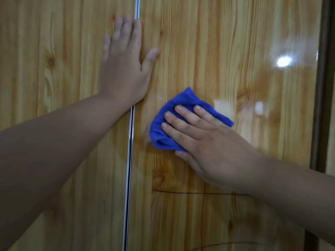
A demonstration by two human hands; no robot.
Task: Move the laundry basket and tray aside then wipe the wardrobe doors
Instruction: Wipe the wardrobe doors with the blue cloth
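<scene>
- close view of 2 wardrobe doors, glossy wood-grain finish, honey-yellow with knots: left door [54, 60] and right door [235, 42].
- a thin metal strip [129, 169] runs top to bottom where the 2 doors meet. part of it is hidden under the left hand.
- left hand [125, 69] lies flat on the doors, fingers straight and pointing up, holding nothing. the palm and most fingers are on the left door, the forefinger lies along the strip, and the thumb spreads onto the right door.
- right hand [208, 142] is also flat, fingers straight and close together, pointing up and left. it presses a blue cloth [186, 100] against the right door. no curl or pinch seen. the thumb is mostly hidden at the cloth's lower edge.
- the cloth is bunched and folded. it sits on the right door just beside the strip, below and right of the left hand. its corners stick out above and to the right of the fingers.
- the 2 hands are apart, left higher, right lower.
- the right door shows a bright light reflection [283, 61] at upper right, and paler glare patches [221, 104] just beside the cloth.
- thin dark lines [181, 192] cross the lower part of the right door, below the right hand.
- a dark vertical frame [321, 87] edges the right door at far right.
- the left fingertips are a little blurred.
</scene>
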